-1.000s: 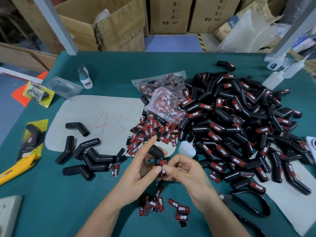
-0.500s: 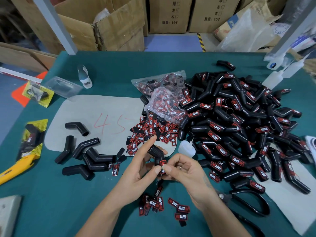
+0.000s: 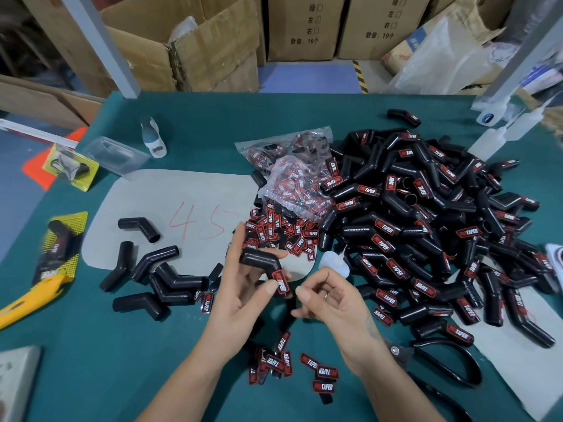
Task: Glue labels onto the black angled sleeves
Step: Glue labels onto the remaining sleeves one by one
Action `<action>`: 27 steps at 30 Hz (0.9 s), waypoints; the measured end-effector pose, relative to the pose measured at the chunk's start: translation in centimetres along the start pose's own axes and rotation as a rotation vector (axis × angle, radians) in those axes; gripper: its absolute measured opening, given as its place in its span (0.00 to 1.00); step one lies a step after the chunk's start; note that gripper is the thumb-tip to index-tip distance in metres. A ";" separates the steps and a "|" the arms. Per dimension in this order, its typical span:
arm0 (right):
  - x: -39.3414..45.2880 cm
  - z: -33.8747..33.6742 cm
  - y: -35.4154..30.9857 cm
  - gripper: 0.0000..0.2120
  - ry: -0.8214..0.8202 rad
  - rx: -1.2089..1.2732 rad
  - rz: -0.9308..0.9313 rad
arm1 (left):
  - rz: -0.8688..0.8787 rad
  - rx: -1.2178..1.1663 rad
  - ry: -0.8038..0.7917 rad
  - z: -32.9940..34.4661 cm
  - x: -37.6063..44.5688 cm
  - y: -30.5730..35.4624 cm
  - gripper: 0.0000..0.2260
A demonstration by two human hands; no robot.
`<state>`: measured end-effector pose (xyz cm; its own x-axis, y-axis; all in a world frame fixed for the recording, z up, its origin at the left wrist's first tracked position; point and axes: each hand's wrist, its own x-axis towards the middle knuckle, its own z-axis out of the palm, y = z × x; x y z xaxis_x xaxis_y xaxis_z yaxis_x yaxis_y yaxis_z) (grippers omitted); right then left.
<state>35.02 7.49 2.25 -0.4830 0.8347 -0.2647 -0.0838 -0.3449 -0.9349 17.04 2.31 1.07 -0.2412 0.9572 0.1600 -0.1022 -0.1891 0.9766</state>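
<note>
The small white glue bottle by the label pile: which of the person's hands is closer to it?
Right. The right hand is just below the glue bottle, not touching it; the left hand holds a black sleeve further left.

Two bare forearms reach in from the bottom edge, no sleeves showing on either, no gloves, no watch. On the right hand (image 3: 330, 303) there's a thin, pale ring band on one finger, and a faint dark marking on that forearm near the wrist. The left hand (image 3: 243, 295) wears nothing; nails short and unpainted.
</note>
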 end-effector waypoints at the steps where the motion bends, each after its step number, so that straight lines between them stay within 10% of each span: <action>1: 0.0 0.0 0.0 0.13 -0.003 0.002 0.000 | -0.002 -0.039 0.038 0.1 0.2 0.1 0.39; 27: 0.0 2.0 1.1 0.21 0.186 0.083 -0.178 | -0.148 -0.324 0.234 2.5 -0.7 0.9 0.22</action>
<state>33.15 6.22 1.72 -0.2866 0.9472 -0.1435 -0.2281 -0.2129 -0.9501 19.54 2.02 2.20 -0.4097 0.9108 -0.0513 -0.4407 -0.1484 0.8853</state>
